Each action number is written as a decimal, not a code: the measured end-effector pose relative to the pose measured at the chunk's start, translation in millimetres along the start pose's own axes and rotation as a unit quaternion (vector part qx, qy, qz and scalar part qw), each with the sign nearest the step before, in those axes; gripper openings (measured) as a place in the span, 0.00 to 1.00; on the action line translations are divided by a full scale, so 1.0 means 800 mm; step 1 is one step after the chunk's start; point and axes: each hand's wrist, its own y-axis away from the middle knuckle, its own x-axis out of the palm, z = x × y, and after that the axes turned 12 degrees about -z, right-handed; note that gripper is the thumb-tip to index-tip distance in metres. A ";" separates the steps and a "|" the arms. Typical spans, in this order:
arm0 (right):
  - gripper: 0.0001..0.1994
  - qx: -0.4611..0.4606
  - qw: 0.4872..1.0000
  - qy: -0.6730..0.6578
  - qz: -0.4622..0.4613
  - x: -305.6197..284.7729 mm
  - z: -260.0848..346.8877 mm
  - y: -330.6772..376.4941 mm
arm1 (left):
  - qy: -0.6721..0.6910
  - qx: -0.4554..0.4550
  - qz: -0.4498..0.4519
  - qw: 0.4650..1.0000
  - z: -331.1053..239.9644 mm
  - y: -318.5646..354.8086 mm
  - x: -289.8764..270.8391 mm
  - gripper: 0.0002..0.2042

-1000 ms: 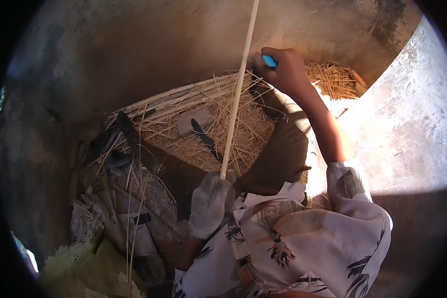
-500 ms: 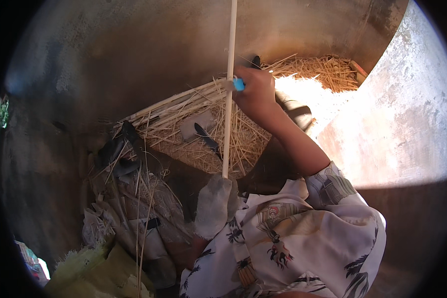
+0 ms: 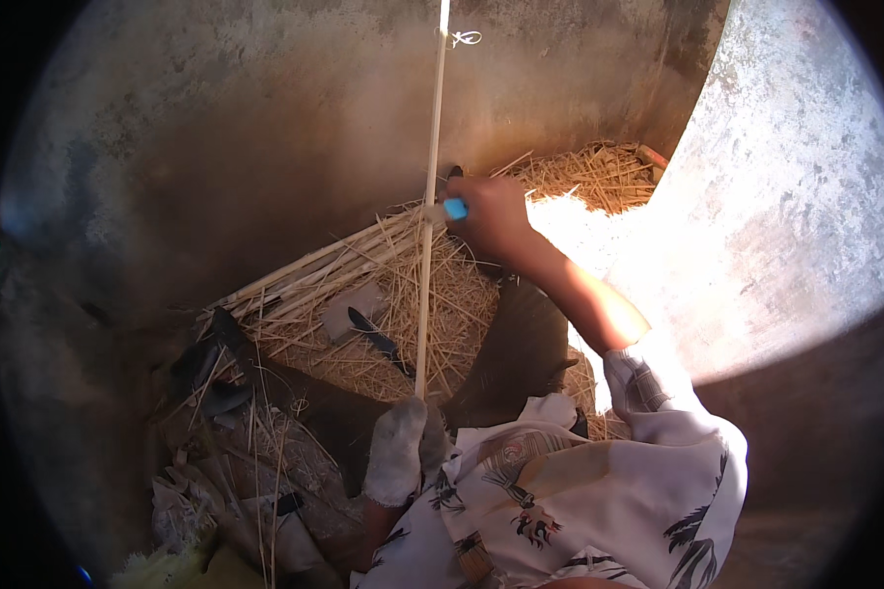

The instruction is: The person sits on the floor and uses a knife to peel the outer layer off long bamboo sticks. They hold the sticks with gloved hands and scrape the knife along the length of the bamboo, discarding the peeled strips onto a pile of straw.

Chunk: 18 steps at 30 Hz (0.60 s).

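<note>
A long pale strip [image 3: 432, 128], seemingly bamboo, stands almost upright in front of me, with a thin curled shaving [image 3: 465, 38] hanging near its upper end. My left hand [image 3: 396, 454], in a greyish glove, is closed round the strip's lower end; its fingers are mostly hidden. My right hand [image 3: 493, 218], bare, is closed on a small knife [image 3: 454, 208] with a blue handle. The knife's blurred blade lies against the strip about midway up. Below, a dark blade-shaped piece [image 3: 378, 336] rests on the shavings beside a flat grey block [image 3: 352, 309].
Straw-like shavings [image 3: 462, 294] cover the ground, and a bundle of long strips [image 3: 309, 260] lies along the curved wall [image 3: 265, 147]. More shavings [image 3: 594, 177] heap up at the far right in bright sun. Crumpled plastic sheeting [image 3: 304, 471] lies at lower left.
The whole view has shifted, so the scene sits lower and further left. The right hand and knife remain at the strip, and the curled shaving on its upper part has come into view.
</note>
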 end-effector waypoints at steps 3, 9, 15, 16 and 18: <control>0.08 -0.041 0.998 -0.041 0.014 -0.021 0.058 0.086 | -0.097 0.048 -0.001 0.994 -0.003 -0.012 0.002 0.18; 0.07 0.186 0.982 -0.003 -0.035 -0.034 0.010 -0.006 | -0.339 0.279 0.014 0.898 0.006 0.009 0.008 0.17; 0.10 0.205 0.967 0.098 -0.111 -0.040 -0.135 -0.137 | -0.462 0.457 0.070 0.757 0.016 -0.004 0.008 0.06; 0.08 0.154 0.975 0.065 -0.146 -0.046 -0.149 -0.151 | -0.472 0.430 0.068 0.767 0.018 0.002 0.003 0.05; 0.09 0.138 0.969 0.114 -0.170 -0.049 -0.180 -0.179 | -0.482 0.423 0.072 0.764 0.018 0.005 0.002 0.04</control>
